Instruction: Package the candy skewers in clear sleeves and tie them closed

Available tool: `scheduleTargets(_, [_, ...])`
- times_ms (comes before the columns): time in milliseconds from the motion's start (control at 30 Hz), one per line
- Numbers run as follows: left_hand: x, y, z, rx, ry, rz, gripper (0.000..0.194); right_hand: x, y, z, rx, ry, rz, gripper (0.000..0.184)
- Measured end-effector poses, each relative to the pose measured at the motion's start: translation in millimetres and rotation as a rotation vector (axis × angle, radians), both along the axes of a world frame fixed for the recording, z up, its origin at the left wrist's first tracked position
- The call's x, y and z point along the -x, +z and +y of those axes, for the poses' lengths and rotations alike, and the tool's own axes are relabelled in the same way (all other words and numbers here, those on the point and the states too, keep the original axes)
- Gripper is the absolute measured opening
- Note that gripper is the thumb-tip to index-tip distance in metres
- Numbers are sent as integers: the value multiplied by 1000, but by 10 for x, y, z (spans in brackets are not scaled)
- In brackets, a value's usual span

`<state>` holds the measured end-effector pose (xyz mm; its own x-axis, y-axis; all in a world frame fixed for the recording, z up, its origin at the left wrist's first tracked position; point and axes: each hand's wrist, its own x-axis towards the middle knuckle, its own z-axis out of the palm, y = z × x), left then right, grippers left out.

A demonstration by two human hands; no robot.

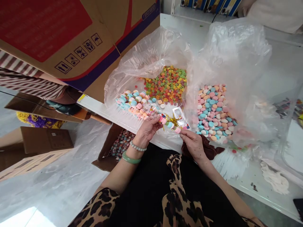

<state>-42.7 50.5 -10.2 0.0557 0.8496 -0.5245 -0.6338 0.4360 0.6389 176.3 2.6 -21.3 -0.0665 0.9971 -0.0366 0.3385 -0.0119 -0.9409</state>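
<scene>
Between my two hands stretches a skewer of pastel candies (169, 125) in pink, blue and white. My left hand (149, 127) pinches its left end, and my right hand (193, 143) grips the other. Just behind it lie shiny gold twist ties (174, 119) and a small stack of printed white labels (179, 116). A heap of finished-looking candy skewers (132, 101) rests left of my left hand. Farther back, small ring gummies (169, 83) in green, yellow, orange and red sit on clear plastic. Loose pastel candies (213, 108) fill another plastic bag to the right.
A large cardboard carton (104, 19) stands at the back left, with a person in striped clothing (30, 82) behind it. An open box of wrapped pieces (121, 143) is below the table edge. White sticks (230, 165) and a crumpled white cloth (274, 178) lie at right.
</scene>
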Motion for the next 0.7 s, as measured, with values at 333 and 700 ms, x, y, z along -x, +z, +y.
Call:
scheduleTargets(333, [-13, 50, -12, -138, -45, 82, 25, 34, 19, 20, -70, 20, -84, 16])
scheduleTargets(700, [-78, -4, 12, 41, 247, -19, 13, 111, 49, -21, -60, -2, -81, 17])
